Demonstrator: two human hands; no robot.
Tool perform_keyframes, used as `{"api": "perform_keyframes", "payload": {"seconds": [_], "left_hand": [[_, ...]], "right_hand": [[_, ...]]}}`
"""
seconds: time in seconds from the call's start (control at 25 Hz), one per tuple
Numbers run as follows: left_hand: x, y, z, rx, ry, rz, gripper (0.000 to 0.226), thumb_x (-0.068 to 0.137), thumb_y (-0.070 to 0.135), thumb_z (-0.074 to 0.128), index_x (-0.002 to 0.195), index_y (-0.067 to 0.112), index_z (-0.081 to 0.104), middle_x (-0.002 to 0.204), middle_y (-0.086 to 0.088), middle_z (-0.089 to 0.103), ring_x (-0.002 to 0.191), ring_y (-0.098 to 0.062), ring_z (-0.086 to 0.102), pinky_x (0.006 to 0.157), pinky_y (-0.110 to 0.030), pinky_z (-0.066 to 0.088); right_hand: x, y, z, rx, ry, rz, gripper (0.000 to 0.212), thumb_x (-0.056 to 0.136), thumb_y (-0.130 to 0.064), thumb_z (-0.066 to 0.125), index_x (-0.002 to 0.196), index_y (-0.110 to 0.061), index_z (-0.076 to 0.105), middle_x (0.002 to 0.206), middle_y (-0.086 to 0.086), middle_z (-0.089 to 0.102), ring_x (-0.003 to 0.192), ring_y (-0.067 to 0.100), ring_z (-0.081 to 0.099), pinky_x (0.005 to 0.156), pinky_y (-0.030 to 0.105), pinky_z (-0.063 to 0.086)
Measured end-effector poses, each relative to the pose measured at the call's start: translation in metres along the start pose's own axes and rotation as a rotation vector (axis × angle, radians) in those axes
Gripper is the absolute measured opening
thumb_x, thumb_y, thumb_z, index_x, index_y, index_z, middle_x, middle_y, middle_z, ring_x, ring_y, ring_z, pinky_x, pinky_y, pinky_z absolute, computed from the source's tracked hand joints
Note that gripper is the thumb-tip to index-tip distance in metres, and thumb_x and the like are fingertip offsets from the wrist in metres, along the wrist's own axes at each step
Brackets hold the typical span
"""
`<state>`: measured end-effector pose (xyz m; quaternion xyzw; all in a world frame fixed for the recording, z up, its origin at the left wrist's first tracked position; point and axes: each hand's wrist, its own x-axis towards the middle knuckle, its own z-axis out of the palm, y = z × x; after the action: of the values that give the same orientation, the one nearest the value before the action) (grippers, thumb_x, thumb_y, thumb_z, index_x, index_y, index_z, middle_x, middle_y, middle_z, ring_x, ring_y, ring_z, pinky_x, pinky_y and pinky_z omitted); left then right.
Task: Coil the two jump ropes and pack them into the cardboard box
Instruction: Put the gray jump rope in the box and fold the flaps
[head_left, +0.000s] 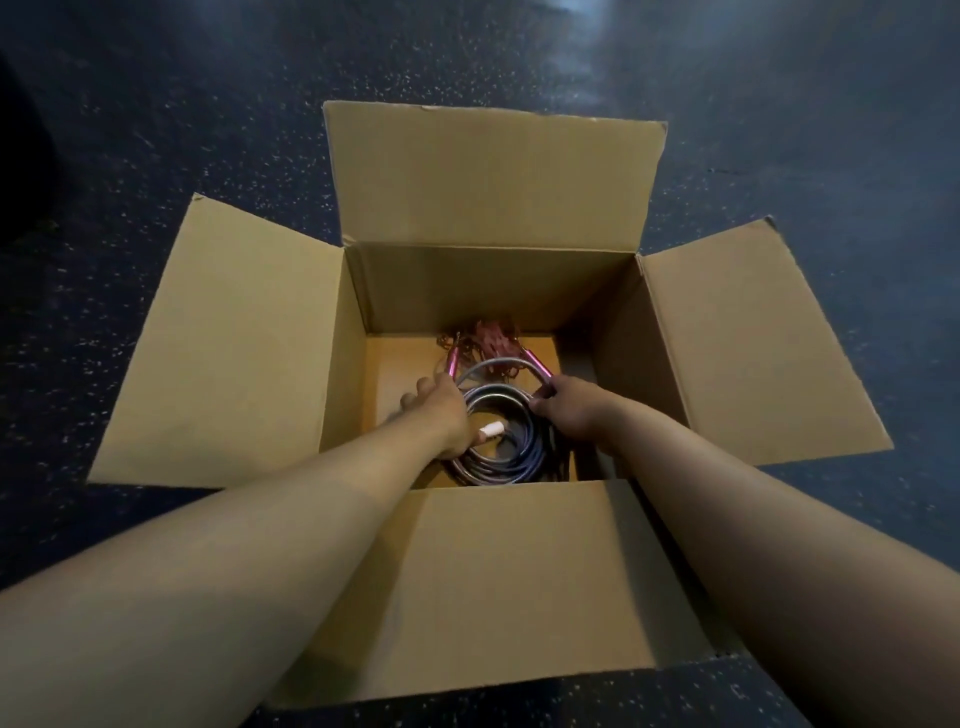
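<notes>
Head view. Both bare forearms cross the near flap of the open brown cardboard box (519, 208) and reach down inside it; all four flaps are folded outward, and the box stands on dark speckled flooring (156, 130).

Left hand (441, 410): fingers curled over the left edge of the coiled grey-purple jump rope (493, 441), the fingertips up at the base of a slim pink handle (452, 364). Whether they clasp the handle or only the cord I cannot tell. A short white cylindrical handle end (491, 430) shows just below the heel of this hand, inside the coil.

Right hand (566, 410): fingers clenched around the right edge of the same coil, with a second pink handle (537, 366) rising just beyond the knuckles.

Beyond both sets of fingertips, against the far wall, lies a bundled reddish-brown thin-cord rope (491, 335). Both ropes are therefore in the box, on its floor.

Orientation: the grey-purple coil lies flat, roughly round, loops stacked. The two pink handles splay away from the person in a V, long axes running near-to-far; the left one tips slightly left, the right one slightly right.

Judgement: step in hand is seating the second coil. To do it well, press the loops flat with both hands evenly, keep the top loop from springing up, lay the handles inside the coil outline, then let go of both sides together.
</notes>
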<state>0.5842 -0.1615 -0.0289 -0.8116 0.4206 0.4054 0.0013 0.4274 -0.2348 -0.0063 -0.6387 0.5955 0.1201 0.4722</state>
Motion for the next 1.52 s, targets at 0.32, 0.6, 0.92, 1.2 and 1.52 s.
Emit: {"api": "perform_keyframes", "payload": {"seconds": [0.32,0.6,0.92,1.2,1.52], "left_hand": [[0.002,-0.005,-0.004,-0.055,0.182,0.034,0.103,0.072,0.039,0.091,0.152,0.018,0.03,0.148,-0.013,0.044,0.132,-0.037,0.052,0.101,-0.046,0.052],[-0.009,-0.009,-0.011,0.03,0.244,0.125,0.091,0.075,0.047,0.087,0.147,0.016,0.042,0.139,-0.011,0.054,0.127,-0.032,0.053,0.101,-0.047,0.051],[-0.063,-0.007,-0.044,0.031,0.303,0.257,0.054,0.084,0.042,0.081,0.125,0.021,0.055,0.129,-0.006,0.059,0.116,-0.029,0.057,0.095,-0.047,0.053],[-0.142,-0.015,-0.089,0.016,0.494,0.281,0.046,0.088,0.045,0.076,0.124,0.023,0.055,0.124,-0.001,0.06,0.112,-0.025,0.059,0.095,-0.043,0.051],[-0.172,-0.049,-0.126,0.079,0.728,-0.031,0.058,0.087,0.046,0.069,0.135,0.02,0.05,0.14,-0.012,0.054,0.13,-0.035,0.049,0.107,-0.05,0.039]], "right_hand": [[0.007,-0.005,0.01,-0.48,0.096,-0.136,0.066,0.096,-0.025,0.071,0.151,-0.012,0.038,0.15,0.018,0.044,0.127,0.034,0.058,0.1,0.039,0.052],[-0.002,-0.002,0.006,-0.616,0.09,-0.171,0.048,0.098,-0.04,0.066,0.135,-0.011,0.056,0.129,0.013,0.062,0.101,0.022,0.06,0.08,0.032,0.052],[-0.057,-0.026,-0.012,-0.547,0.262,-0.259,0.041,0.1,-0.043,0.061,0.134,-0.019,0.06,0.129,0.008,0.066,0.112,0.027,0.064,0.09,0.043,0.057],[-0.128,-0.048,-0.027,-0.51,0.469,-0.325,0.029,0.101,-0.044,0.058,0.118,-0.022,0.066,0.117,0.005,0.072,0.105,0.026,0.067,0.088,0.048,0.058],[-0.168,-0.028,-0.056,-0.649,0.679,-0.234,0.037,0.101,-0.049,0.055,0.127,-0.025,0.064,0.129,0.009,0.062,0.123,0.032,0.051,0.099,0.046,0.05]]}}
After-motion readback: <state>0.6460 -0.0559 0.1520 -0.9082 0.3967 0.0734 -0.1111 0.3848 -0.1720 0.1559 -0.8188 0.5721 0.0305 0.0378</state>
